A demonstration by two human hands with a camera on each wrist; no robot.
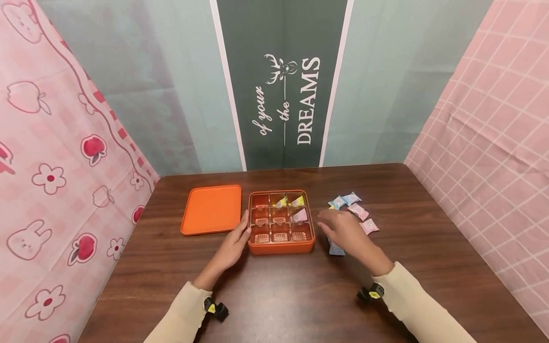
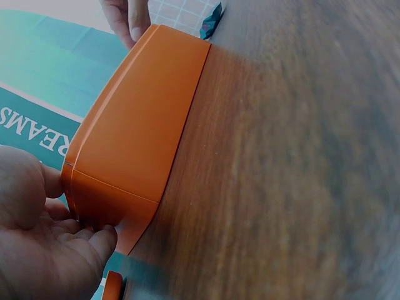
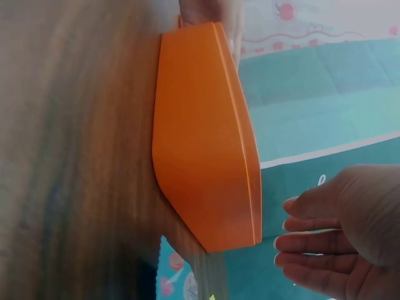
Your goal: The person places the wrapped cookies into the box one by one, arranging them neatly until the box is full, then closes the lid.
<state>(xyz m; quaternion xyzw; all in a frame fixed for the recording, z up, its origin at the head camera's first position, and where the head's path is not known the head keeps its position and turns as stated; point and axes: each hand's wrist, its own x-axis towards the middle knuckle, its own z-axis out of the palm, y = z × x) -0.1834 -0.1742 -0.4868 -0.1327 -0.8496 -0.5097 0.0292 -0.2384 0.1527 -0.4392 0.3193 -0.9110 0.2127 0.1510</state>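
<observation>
An orange box with a clear divided tray sits mid-table. Two yellow wrapped candies lie in its back row, middle and right compartments. A pink candy is in the right compartment of the middle row. My left hand rests against the box's left wall, thumb and fingers touching it near the rim in the left wrist view. To the right of the box, my right hand hovers over loose candies, fingers loosely bent and holding nothing in the right wrist view. A blue candy pokes out beneath it.
An orange lid lies flat left of the box. Beyond my right hand are blue candies and pink candies, with a yellow one mostly hidden. Fabric curtains stand behind and beside the brown wooden table.
</observation>
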